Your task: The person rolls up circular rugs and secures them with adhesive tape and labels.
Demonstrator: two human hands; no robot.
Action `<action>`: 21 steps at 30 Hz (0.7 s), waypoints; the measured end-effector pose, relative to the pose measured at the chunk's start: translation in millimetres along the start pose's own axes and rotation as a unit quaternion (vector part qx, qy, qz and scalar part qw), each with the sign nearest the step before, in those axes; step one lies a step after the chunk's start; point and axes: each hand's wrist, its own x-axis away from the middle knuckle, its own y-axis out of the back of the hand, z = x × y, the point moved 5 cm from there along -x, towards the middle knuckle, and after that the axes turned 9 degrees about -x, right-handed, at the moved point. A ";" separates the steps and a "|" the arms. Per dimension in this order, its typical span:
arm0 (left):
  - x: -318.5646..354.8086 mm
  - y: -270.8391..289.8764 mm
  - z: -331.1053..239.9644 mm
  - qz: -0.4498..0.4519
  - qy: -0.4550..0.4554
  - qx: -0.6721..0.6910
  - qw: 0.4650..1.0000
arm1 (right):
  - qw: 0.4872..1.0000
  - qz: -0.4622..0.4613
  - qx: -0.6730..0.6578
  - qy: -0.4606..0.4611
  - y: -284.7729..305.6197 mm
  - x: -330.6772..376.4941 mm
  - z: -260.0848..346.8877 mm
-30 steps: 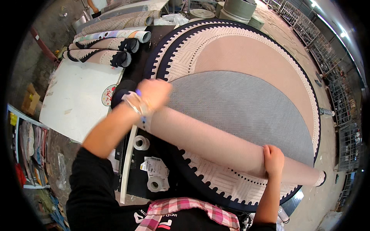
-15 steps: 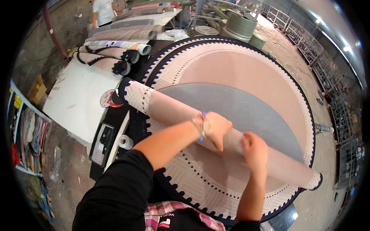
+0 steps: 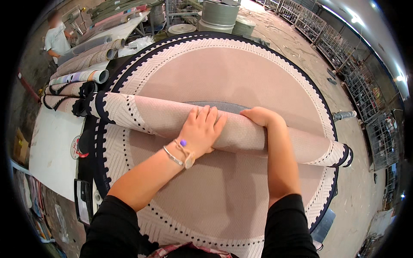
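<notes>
A pink-beige rug with a cream patterned border and navy scalloped trim is rolled into a long tube (image 3: 167, 114), lying left to right across the work surface. My left hand (image 3: 202, 129) presses on the roll's near upper side, fingers stretched out and spread, thumb low by its underside. Over the top of the roll, my right hand (image 3: 261, 117) curls toward the far side, gripping it; some of its fingertips are hidden. Beneath the roll lies a flat round rug (image 3: 193, 185) of the same pattern. A sliver of grey backing (image 3: 221, 104) shows just behind the roll.
Several rolled rugs (image 3: 71, 92) lie on a white table (image 3: 51, 142) at the left. A person (image 3: 57, 41) stands at the far left. Metal drums (image 3: 219, 15) stand behind the rugs. Wire cages (image 3: 357, 77) line the right side.
The roll now lies more level across the view, and much less grey backing shows behind it. My left hand has flattened on the roll; my right hand has moved to its far upper side.
</notes>
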 end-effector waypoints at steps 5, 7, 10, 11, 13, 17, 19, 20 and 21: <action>-39.7 -18.4 35.0 0.129 -0.046 0.143 0.980 | 0.994 0.093 -0.020 -0.059 1.7 -25.9 16.6; -33.0 -16.2 34.1 0.112 -0.054 0.158 0.980 | 0.993 0.105 -0.006 -0.056 1.2 -17.2 20.7; -8.8 7.5 19.7 0.098 -0.069 0.174 0.977 | 0.992 0.107 0.066 0.020 -10.2 16.8 21.9; 3.2 19.5 12.4 0.097 -0.074 0.179 0.976 | 0.992 0.098 0.083 0.019 -20.2 31.7 14.5; 48.6 46.4 -2.3 0.073 -0.082 0.190 0.976 | 0.990 0.093 0.106 0.029 -50.4 73.1 20.4; 165.8 113.8 -43.6 0.022 -0.067 0.130 0.989 | 0.976 0.088 0.175 0.091 -131.8 176.4 35.9; 212.5 139.6 -57.5 -0.016 -0.057 0.114 0.992 | 0.977 0.087 0.174 0.090 -166.2 225.8 41.0; 232.0 151.4 -63.3 -0.034 -0.053 0.105 0.993 | 0.980 0.081 0.163 0.086 -180.3 246.0 41.4; 245.3 161.0 -66.4 -0.032 -0.049 0.104 0.993 | 0.981 0.089 0.161 0.065 -191.3 263.0 44.1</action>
